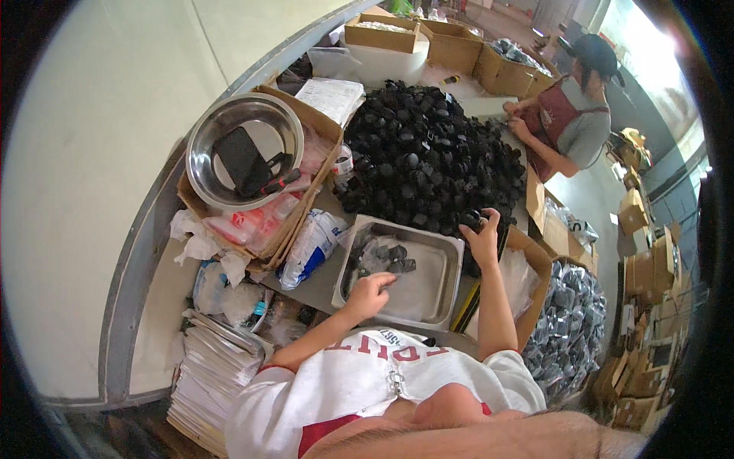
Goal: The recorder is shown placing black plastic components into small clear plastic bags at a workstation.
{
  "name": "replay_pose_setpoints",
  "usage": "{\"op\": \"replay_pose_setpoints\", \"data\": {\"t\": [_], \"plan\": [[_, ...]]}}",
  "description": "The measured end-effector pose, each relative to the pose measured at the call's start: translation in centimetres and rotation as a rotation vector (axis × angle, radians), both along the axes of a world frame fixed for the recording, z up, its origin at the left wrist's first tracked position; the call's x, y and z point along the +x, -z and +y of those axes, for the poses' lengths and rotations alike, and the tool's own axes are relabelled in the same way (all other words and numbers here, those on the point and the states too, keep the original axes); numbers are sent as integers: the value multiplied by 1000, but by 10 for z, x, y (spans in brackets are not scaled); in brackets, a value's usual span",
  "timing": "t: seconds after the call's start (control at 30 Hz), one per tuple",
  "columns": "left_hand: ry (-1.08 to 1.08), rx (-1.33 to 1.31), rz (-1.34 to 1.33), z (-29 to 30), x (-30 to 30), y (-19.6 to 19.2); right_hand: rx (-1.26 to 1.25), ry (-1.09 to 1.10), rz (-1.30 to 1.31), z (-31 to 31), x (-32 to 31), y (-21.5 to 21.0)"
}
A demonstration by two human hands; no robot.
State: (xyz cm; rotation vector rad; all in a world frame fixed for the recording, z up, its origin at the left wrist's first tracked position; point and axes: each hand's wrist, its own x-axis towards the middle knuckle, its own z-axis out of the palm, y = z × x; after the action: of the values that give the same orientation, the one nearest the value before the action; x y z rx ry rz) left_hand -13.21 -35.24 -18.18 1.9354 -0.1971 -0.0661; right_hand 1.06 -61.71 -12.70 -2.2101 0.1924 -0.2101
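A rectangular metal tray [447, 294] sits in front of me. Inside it, toward the left, lie clear plastic bags and a few small black parts [397, 260]. My left hand [367, 297] hovers over the tray's near left side, index finger stretched toward those parts, the other fingers partly curled; no object shows in it. Beyond the tray rises a large heap of black plastic parts [420, 153], rounded and knob-like. At its near right edge my right hand [483, 236] has its fingers closed around a black plastic part [469, 221], partly hidden by the fingers.
To the left, a steel bowl [200, 177] holding a black phone-like device rests on a carton [325, 126]. A blue-and-white bag [312, 249] lies beside the tray. Bagged dark parts [569, 329] fill the right side. A co-worker [569, 122] stands at the far right.
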Motion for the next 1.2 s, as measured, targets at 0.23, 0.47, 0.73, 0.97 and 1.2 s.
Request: {"op": "replay_pose_setpoints", "data": {"t": [0.23, 0.47, 0.73, 0.97, 1.2], "plan": [[306, 124, -133, -12, 34, 0, 321, -678, -15, 44, -99, -10], [316, -292, 328, 0, 33, -28, -487, -738, -306, 63, -128, -14], [370, -315, 269, 3, 24, 3, -791, -1183, 506, 87, -94, -3], [195, -406, 435, 20, 21, 28, -522, -99, 240, 83, 30, 58], [180, -386, 394, 27, 29, 34, -492, -173, 203, 91, 44, 92]]}}
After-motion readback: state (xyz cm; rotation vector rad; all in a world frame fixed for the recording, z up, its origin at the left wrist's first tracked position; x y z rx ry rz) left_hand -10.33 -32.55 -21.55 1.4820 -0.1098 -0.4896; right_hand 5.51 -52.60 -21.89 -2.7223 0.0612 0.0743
